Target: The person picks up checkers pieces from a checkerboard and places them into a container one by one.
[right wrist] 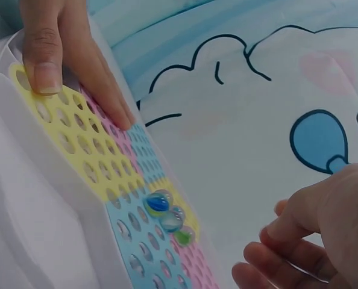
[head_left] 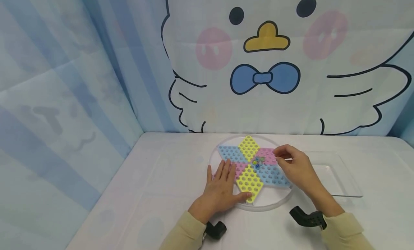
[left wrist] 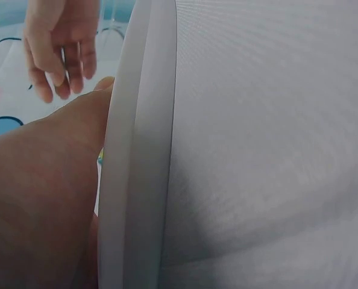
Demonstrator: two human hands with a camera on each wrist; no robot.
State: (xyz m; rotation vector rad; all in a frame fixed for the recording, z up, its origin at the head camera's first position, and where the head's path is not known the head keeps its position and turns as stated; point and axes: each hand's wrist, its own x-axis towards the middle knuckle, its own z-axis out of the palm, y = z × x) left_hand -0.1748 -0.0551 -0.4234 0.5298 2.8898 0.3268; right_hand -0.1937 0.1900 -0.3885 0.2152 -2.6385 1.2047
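A round white Chinese checkers board (head_left: 249, 184) lies on the table, its star made of yellow, pink and blue hole-filled sections. Several glass marbles (head_left: 258, 162) sit clustered near its middle; in the right wrist view a blue-and-yellow marble (right wrist: 158, 203) and a green one (right wrist: 184, 236) stand out. My left hand (head_left: 220, 192) rests spread on the board's left side, with its thumb on the near yellow point. Over the right pink section hovers my right hand (head_left: 295, 167), fingers loosely bent, and no object shows between them. The left wrist view also catches this right hand (left wrist: 61, 48).
A clear plastic tray (head_left: 350, 196) lies to the right of the board, partly behind my right forearm. The white tabletop (head_left: 155, 192) meets a curtain (head_left: 258, 109) with a cartoon bird at the back. Each wrist carries a black camera mount (head_left: 307, 217).
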